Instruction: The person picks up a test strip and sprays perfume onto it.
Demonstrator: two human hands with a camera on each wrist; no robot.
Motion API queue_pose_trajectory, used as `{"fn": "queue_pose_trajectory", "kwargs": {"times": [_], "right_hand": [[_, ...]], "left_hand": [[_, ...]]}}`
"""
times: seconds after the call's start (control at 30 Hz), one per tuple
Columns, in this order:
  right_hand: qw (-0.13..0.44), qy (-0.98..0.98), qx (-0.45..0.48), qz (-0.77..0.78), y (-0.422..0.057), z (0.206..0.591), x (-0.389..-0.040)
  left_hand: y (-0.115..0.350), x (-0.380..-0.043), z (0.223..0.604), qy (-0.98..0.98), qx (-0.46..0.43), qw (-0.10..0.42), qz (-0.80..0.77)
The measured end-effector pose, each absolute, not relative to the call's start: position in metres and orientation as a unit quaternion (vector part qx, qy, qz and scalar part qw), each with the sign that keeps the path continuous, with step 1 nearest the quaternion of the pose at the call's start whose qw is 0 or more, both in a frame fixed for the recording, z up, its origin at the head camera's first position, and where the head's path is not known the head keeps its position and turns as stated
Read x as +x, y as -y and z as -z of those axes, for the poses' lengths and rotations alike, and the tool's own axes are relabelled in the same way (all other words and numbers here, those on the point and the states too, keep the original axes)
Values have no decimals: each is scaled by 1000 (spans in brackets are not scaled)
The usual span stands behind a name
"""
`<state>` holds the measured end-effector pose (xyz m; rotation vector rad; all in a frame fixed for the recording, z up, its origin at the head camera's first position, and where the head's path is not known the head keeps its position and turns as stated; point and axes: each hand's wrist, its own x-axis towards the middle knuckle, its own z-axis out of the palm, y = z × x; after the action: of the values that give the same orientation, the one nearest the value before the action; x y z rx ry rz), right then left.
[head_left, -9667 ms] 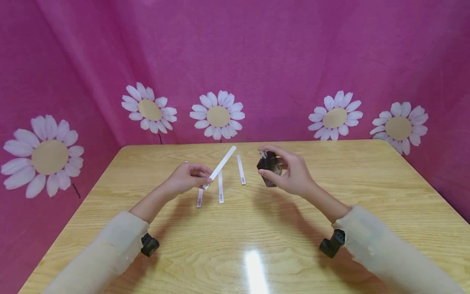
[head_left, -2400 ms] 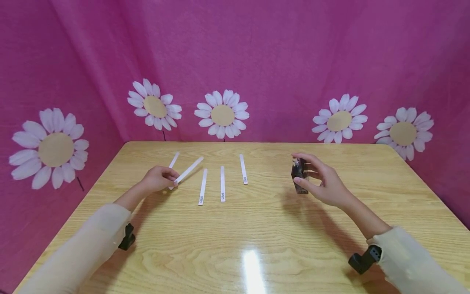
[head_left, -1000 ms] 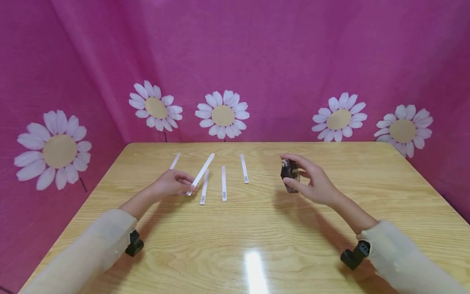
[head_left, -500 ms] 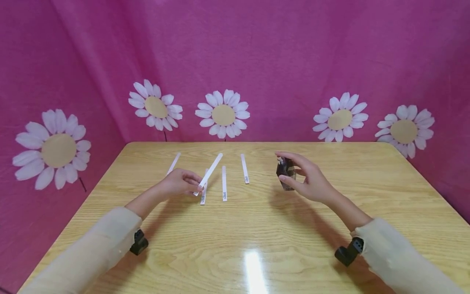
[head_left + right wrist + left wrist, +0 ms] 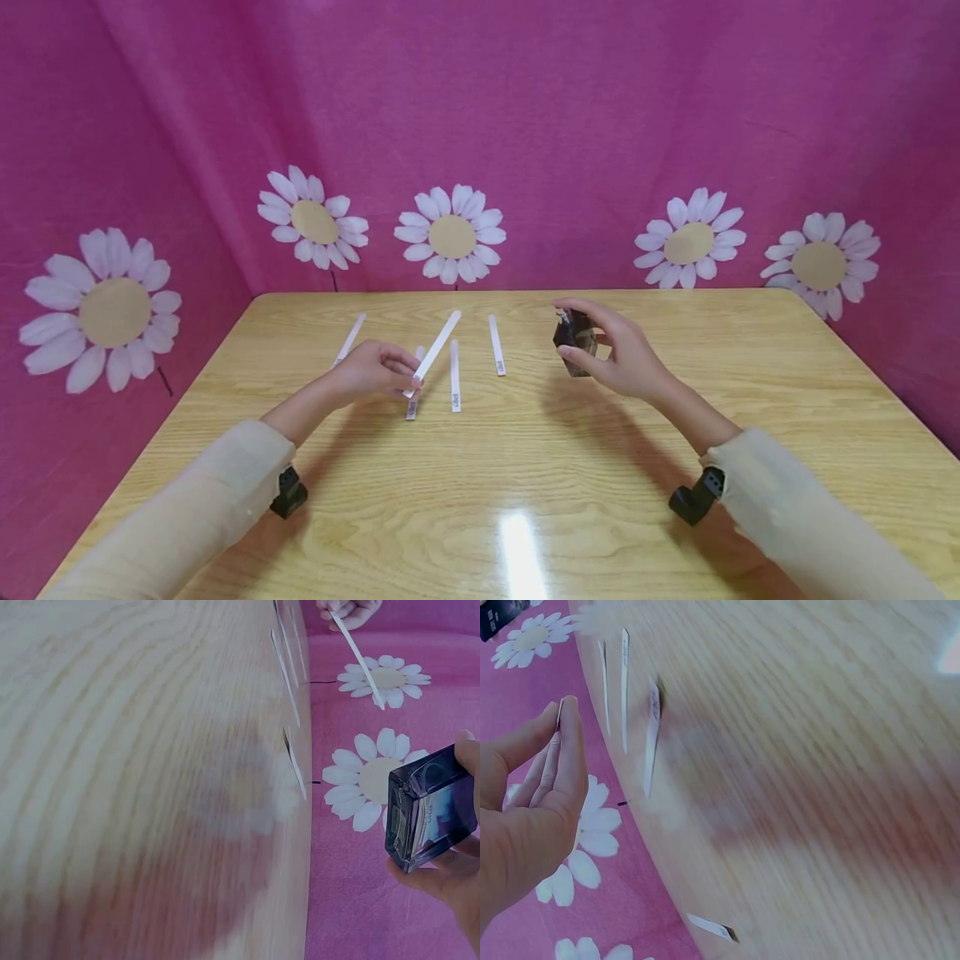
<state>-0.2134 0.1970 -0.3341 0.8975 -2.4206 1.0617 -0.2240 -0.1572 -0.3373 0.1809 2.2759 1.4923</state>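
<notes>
My left hand (image 5: 375,371) pinches a white paper test strip (image 5: 437,350) between thumb and fingers, its far end slanting up to the right. Raised above the table, my right hand (image 5: 618,354) grips a dark glass perfume bottle (image 5: 573,337). The index finger reaches over the bottle's top by the spray nozzle, and the thumb lies low on its near side. In the right wrist view the faceted bottle (image 5: 431,810) shows a bluish label. A gap separates the held strip from the bottle.
Several similar strips lie on the wooden table (image 5: 480,475): one strip (image 5: 350,337) by the left hand, one strip (image 5: 412,408) partly under the held one, another strip (image 5: 455,379) beside it, and one strip (image 5: 497,346) farther right. A pink flowered curtain (image 5: 562,150) hangs behind.
Over the last seconds my left hand moves right with its strip and my right hand moves left with the bottle, narrowing the gap. The bottle turns slightly. The strips on the table stay put.
</notes>
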Motion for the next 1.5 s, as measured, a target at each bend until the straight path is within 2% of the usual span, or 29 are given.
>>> {"fn": "queue_pose_trajectory", "kwargs": {"times": [0.27, 1.0, 1.33, 1.5], "right_hand": [[186, 858, 329, -347, -189, 330, -220], [237, 852, 352, -306, -160, 333, -223], [192, 853, 367, -317, -156, 333, -219], [190, 843, 386, -324, -153, 331, -218]], "left_hand": [[150, -220, 329, -830, 74, 189, -520], [142, -220, 330, -832, 88, 194, -512], [143, -219, 332, -832, 93, 188, -513], [144, -220, 331, -828, 98, 190, -519]]}}
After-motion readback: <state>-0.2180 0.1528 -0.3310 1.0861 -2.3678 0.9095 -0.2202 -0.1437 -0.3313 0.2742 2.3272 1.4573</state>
